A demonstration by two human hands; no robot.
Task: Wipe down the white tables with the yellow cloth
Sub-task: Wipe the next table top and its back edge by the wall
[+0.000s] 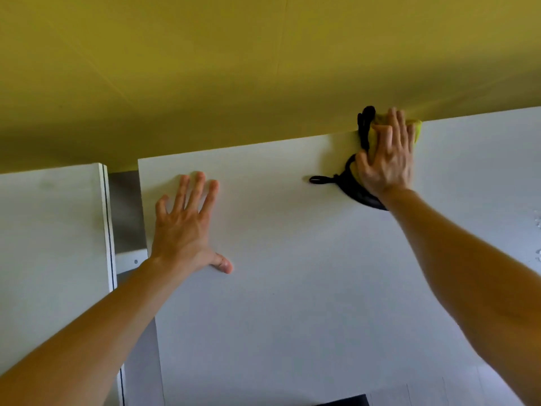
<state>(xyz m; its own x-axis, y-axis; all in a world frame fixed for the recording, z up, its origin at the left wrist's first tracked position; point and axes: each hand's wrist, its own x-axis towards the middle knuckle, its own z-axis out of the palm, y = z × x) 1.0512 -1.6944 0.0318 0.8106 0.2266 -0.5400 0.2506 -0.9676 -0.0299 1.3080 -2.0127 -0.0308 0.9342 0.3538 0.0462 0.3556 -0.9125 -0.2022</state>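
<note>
A white table (292, 288) fills the middle of the view and runs up to a yellow wall. My right hand (386, 159) presses flat on the yellow cloth (417, 128) at the table's far edge against the wall. The cloth has black trim and a black loop (316, 179) trailing to the left; most of it is hidden under my hand. Palm down, my left hand (187, 224) rests on the table near its left edge, fingers spread, holding nothing.
A second white table (49, 244) stands to the left, separated by a narrow gap (126, 215). The yellow wall (263, 68) bounds the far side. Water droplets (537, 224) lie at the right edge. A dark object (345, 401) shows at the bottom.
</note>
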